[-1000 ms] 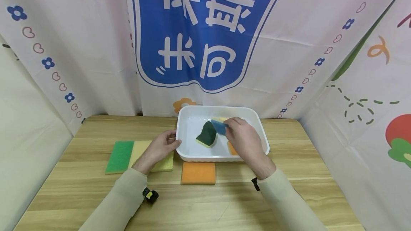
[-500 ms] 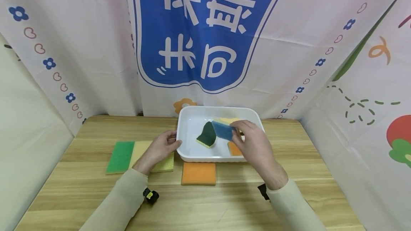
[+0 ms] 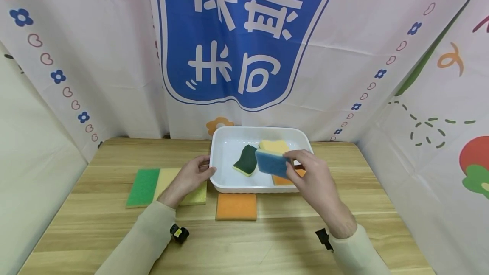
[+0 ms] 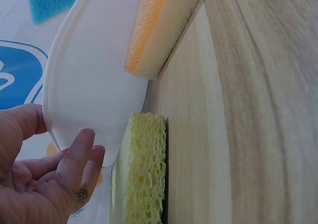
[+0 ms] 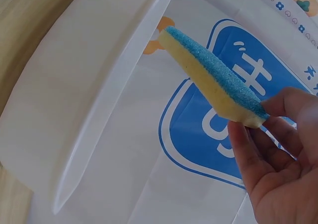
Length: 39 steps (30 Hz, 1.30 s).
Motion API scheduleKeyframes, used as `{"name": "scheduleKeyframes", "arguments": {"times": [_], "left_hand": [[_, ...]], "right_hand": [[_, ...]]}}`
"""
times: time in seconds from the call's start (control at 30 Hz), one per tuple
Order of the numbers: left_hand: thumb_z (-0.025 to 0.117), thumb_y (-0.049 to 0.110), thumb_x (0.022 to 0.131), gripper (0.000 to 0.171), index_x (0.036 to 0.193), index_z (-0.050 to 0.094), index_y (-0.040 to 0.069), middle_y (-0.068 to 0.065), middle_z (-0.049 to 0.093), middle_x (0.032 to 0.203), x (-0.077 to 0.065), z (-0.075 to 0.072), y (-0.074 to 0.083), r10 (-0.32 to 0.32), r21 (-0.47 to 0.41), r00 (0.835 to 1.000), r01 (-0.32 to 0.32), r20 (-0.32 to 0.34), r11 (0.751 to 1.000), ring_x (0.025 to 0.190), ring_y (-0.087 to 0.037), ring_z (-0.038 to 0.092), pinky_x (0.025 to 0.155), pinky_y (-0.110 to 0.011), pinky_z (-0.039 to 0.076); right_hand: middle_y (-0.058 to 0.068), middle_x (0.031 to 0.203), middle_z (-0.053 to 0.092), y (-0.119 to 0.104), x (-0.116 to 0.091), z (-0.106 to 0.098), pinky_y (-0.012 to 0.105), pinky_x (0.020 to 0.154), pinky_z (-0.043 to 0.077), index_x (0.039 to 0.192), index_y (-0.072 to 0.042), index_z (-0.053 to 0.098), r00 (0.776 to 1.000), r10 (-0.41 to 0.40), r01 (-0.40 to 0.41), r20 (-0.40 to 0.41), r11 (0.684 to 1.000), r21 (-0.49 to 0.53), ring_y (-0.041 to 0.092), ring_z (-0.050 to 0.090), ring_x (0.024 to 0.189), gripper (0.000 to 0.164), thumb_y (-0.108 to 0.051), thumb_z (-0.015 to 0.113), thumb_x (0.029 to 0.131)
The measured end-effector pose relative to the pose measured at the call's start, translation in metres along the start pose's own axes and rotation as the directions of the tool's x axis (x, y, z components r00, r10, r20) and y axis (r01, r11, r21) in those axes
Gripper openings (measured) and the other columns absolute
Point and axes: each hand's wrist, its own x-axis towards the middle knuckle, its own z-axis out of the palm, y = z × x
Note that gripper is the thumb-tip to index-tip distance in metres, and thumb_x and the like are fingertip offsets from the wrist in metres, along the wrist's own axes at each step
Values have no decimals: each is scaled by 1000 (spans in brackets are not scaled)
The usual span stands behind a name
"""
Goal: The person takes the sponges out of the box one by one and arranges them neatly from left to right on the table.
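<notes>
One right-hand grip [image 3: 316, 181] pinches a blue sponge [image 3: 272, 164].

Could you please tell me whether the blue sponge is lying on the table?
No, the right hand pinches the blue sponge by one end and holds it up in the air.
</notes>
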Motion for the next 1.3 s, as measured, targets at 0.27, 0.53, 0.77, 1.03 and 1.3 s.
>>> {"name": "scheduleKeyframes", "arguments": {"times": [0.27,0.53,0.77,1.03,1.3], "left_hand": [[66,21,121,65,175,44,-8,-36,55,174,0,0,-1,2,3,1000,-2,-1,1000,161,-52,61,130,-59,60],[66,21,121,64,175,44,-6,-33,55,175,1,0,-2,-9,4,1000,9,-9,1000,162,-50,60,131,-58,58],[66,21,121,65,175,44,-6,-34,55,175,1,1,-3,-4,-4,1000,4,-2,1000,162,-51,60,131,-58,58],[65,21,121,64,175,44,-6,-33,56,175,1,1,-4,-2,-7,1000,2,1,1000,162,-50,60,130,-58,59],[66,20,121,64,175,44,-6,-33,55,175,2,2,-4,-13,-8,1000,13,-3,1000,162,-50,60,131,-57,59]], "right_hand": [[13,122,88,2,-9,-8,46,83,78,123,-6,86,998,48,-49,33,998,34,31,88,106,23,4,79,104],[12,122,88,4,-18,-10,36,87,78,121,-7,86,993,79,-89,88,990,111,30,87,111,27,9,76,101],[10,121,88,6,-25,-11,30,88,76,119,-7,86,993,73,-89,95,979,182,28,86,111,30,13,74,101],[6,121,87,1,-31,-17,26,85,75,118,-11,86,988,83,-107,129,975,193,26,85,113,29,11,75,103],[5,120,86,1,-36,-18,24,85,74,117,-11,85,975,117,-150,190,975,166,23,83,112,23,7,76,104]]}}
